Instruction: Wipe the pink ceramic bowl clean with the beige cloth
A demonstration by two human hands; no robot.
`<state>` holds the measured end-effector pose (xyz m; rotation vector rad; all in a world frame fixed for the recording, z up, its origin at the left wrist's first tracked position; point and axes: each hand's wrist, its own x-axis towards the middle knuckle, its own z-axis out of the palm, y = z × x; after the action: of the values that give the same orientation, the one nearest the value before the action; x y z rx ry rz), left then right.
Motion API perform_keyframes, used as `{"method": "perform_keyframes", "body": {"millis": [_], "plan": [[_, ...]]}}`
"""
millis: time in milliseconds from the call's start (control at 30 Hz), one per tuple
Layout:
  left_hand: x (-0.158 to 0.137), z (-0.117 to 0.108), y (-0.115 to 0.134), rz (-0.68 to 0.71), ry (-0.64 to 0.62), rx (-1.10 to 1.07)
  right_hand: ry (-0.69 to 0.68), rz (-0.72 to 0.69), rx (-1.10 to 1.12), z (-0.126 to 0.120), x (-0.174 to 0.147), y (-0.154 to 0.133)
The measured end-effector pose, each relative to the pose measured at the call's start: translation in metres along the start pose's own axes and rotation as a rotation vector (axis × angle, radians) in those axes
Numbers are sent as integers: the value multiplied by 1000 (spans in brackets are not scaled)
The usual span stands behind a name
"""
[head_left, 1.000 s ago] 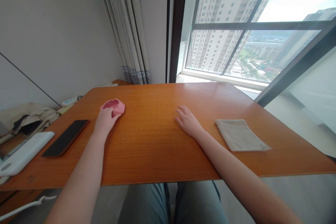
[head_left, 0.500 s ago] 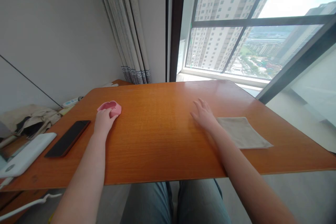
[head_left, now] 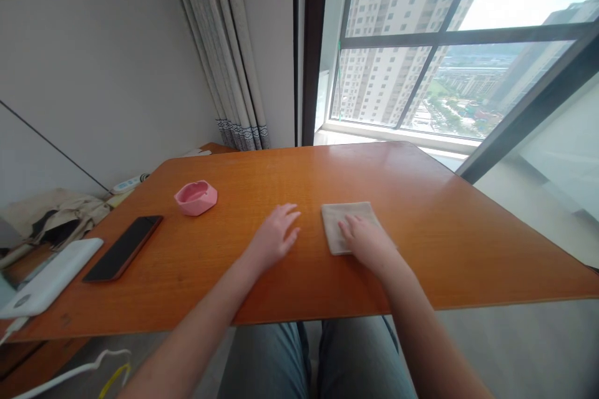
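Observation:
Flat on the wooden table lies a beige folded cloth [head_left: 333, 230], and my right hand [head_left: 365, 238] rests on top of it with fingers spread. My left hand [head_left: 276, 234] is over the table to the left of the cloth, apart from it, its fingers loosely stretched and nothing held. Farther left stands a pink faceted bowl [head_left: 196, 201], upright and out of reach of both hands' fingers. Part of the cloth is hidden under my right hand.
A black phone [head_left: 124, 248] lies on the table [head_left: 281, 287] at the left. Next to it is a white flat device [head_left: 56, 277] with a cable attached. Crumpled fabric [head_left: 65, 212] and a power strip [head_left: 128, 183] are beyond the left edge. A window is behind.
My left hand has let go of the pink bowl and moved right. The cloth has shifted left, with my right hand now on it.

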<state>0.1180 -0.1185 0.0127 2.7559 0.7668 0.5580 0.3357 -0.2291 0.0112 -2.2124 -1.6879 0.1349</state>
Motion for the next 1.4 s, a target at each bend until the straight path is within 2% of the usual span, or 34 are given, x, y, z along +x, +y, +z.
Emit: {"method": "perform_keyframes", "body": {"millis": [67,100,167,233,300,433,500,567,633,733,800,867,967,1067,1200,1400], "plan": [[-3,15,31,0,-98,-90,-51,-73,167,0,4,-32],[-7,21,40,-46,-136,-88,-37,-80,198,-2,6,-43],[-17,24,40,-159,-199,-24,-2,-85,213,-7,9,-53],[-34,18,22,-255,-234,58,8,-81,194,-12,12,-50],[-54,5,-9,-334,-241,110,-9,-86,169,-13,17,-39],[-97,-29,-81,-662,-153,236,-45,-84,63,-7,28,-18],[-113,-42,-109,-761,-95,256,-89,-90,13,-2,34,-13],[-121,-51,-125,-795,-56,258,-134,-106,-33,2,40,-12],[-120,-56,-128,-811,-46,261,-154,-122,-76,6,45,-12],[-99,-57,-112,-763,-9,295,-144,-140,-121,11,54,-14],[-72,-53,-91,-619,40,275,-131,-149,-140,17,61,-16],[-38,-44,-66,-416,23,161,-99,-159,-138,25,67,-18],[13,-18,-32,-222,-65,-24,-9,-186,-61,40,74,-18],[50,15,-11,-146,-95,31,23,-232,67,52,77,-15],[70,45,-6,-140,-85,102,4,-256,146,57,77,-10],[66,49,-18,-88,-10,27,21,-262,117,59,77,-14]]}}
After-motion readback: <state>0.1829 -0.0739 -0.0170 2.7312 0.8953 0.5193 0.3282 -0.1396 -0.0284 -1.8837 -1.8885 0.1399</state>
